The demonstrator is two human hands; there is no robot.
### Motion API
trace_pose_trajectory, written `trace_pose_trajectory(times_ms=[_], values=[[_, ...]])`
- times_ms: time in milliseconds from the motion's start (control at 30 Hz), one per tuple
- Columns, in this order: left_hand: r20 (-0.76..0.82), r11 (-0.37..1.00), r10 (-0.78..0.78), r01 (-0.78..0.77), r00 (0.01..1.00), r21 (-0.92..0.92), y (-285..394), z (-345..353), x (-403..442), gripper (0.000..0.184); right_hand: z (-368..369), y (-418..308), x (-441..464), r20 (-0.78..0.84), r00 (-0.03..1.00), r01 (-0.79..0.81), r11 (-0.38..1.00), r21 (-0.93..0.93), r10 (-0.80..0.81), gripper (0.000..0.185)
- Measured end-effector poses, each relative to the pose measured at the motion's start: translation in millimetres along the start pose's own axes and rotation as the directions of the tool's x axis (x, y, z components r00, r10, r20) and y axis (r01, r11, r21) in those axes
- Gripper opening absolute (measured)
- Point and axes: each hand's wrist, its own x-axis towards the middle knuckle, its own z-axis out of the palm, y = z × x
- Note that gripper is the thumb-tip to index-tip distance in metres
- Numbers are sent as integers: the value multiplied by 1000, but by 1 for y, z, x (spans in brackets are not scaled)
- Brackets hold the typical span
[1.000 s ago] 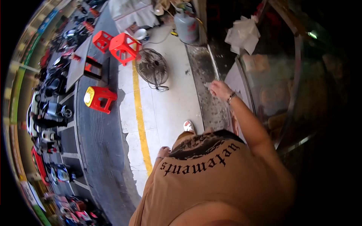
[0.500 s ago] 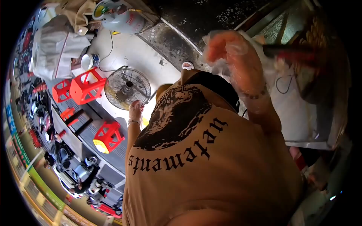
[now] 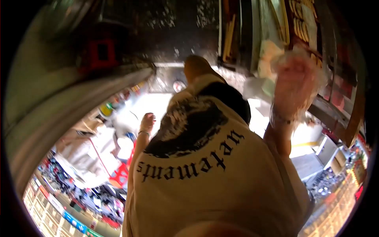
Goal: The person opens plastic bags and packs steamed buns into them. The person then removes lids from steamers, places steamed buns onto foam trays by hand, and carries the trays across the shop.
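Observation:
My right hand [image 3: 294, 85], in a clear plastic glove, is raised on the right. Its fingers look bent but are smeared by motion, so whether it holds anything is unclear. It is nearest to pale, blurred lumps [image 3: 270, 57] and a rack with rows of light-brown pieces [image 3: 302, 23], whose kind I cannot make out. A bracelet circles that wrist. On the left, my left hand [image 3: 148, 122] hangs low beside my printed shirt [image 3: 197, 166]. Nothing shows in it, and its fingers are loosely bent and apart.
A dark, stained surface [image 3: 177, 27] lies ahead, with a red object with a square opening [image 3: 102, 53] at its left. Farther left are a pale cover [image 3: 85, 158], a red plastic stool [image 3: 120, 175] and several parked motorbikes [image 3: 90, 197]. White boxes [image 3: 327, 152] stand behind on the right.
The view has swung to the right, and the floor fan has gone from sight. My gloved right hand now shows farther right, near the rack. My left hand stays low at my side.

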Motion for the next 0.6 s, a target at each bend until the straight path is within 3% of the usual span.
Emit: trace_pose_trajectory(times_ms=[33, 67, 133, 167, 200, 267, 333, 400, 500, 567, 600], values=[[-1, 997, 42, -41, 999, 66, 43, -9, 22, 25, 13, 1, 7, 29, 1000, -1, 976, 218, -5, 44], [-1, 989, 79, -78, 997, 126, 86, -11, 40, 25, 26, 10, 17, 6, 999, 38, 969, 243, -40, 44], [-32, 941, 208, -190, 978, 281, 176, -10, 78, 26, 51, 35, 43, -22, 999, -28, 991, 131, 31, 38], [8, 922, 279, -270, 960, 279, 225, -4, 83, 26, 69, 41, 60, -49, 997, -51, 984, 173, 60, 35], [163, 634, 591, -579, 790, 513, 202, -32, 182, 25, 92, 46, 83, -65, 994, -77, 976, 204, 92, 32], [36, 876, 433, -430, 901, 217, 302, 0, 181, 23, 101, 69, 127, -2, 999, 36, 990, 135, -36, 28], [155, 964, 238, -252, 959, 80, 394, 24, 176, 25, 112, 86, 185, -65, 998, 16, 993, 121, -8, 27], [256, 855, 373, -437, 892, 279, 437, 29, 219, 26, 118, 99, 253, -103, 995, -4, 996, 85, 13, 23], [170, 833, 386, -422, 907, 357, 513, 30, 256, 27, 135, 107, 360, -54, 994, -87, 990, 107, 93, 18], [43, 739, 157, -146, 987, 658, 587, 27, 254, 28, 151, 105, 434, 67, 988, -146, 976, 161, 137, 11], [41, 753, 148, -140, 988, 643, 606, 24, 266, 28, 162, 109, 466, 86, 986, -153, 977, 150, 141, 11]])
